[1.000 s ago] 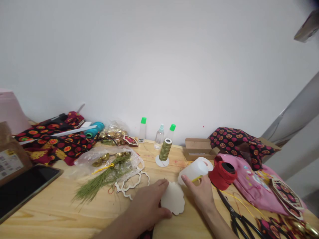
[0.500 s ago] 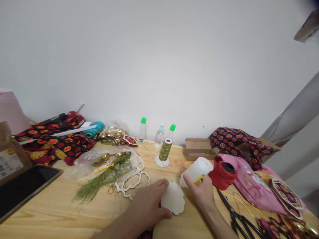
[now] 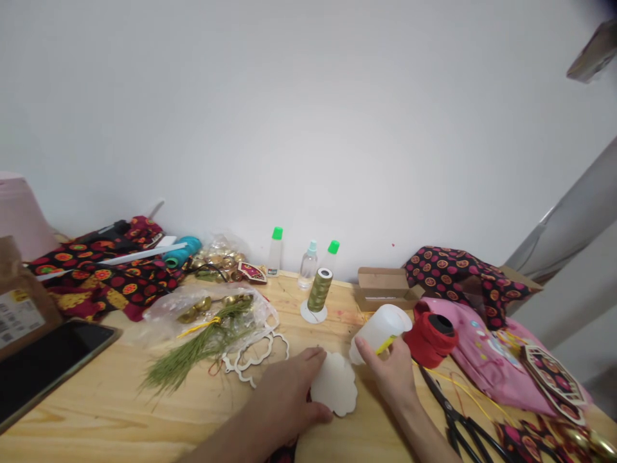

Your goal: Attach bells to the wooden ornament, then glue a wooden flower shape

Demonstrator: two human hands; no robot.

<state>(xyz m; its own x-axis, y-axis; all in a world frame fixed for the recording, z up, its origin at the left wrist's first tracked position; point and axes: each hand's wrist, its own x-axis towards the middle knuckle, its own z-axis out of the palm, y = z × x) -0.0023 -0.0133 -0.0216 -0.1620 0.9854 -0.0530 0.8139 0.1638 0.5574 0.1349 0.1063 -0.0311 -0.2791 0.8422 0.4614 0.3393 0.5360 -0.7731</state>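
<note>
In the head view, my left hand (image 3: 289,392) grips a pale, scalloped flat piece (image 3: 335,384) by its left edge, thumb below and fingers above. The piece looks like thin wood, plain on the side facing me. My right hand (image 3: 393,373) is closed around a white, translucent plastic bottle (image 3: 383,326), tilted so that its rounded base points up and right. A yellow strip (image 3: 386,344) shows between thumb and fingers. The bottle's lower end is beside the piece's upper right edge; whether they touch I cannot tell. Patterned dark fabric (image 3: 284,452) peeks out under my left hand.
Scalloped wooden frames (image 3: 255,357) and a green tassel (image 3: 197,350) lie left of my hands. Behind stand a green thread spool (image 3: 320,290) and green-capped bottles (image 3: 275,252). A red thread cone (image 3: 431,339), black scissors (image 3: 456,415) and pink cloth (image 3: 486,366) are right. A phone (image 3: 53,366) lies left.
The white bottle has shifted very slightly in my right hand. Otherwise both hands and the scalloped piece look the same.
</note>
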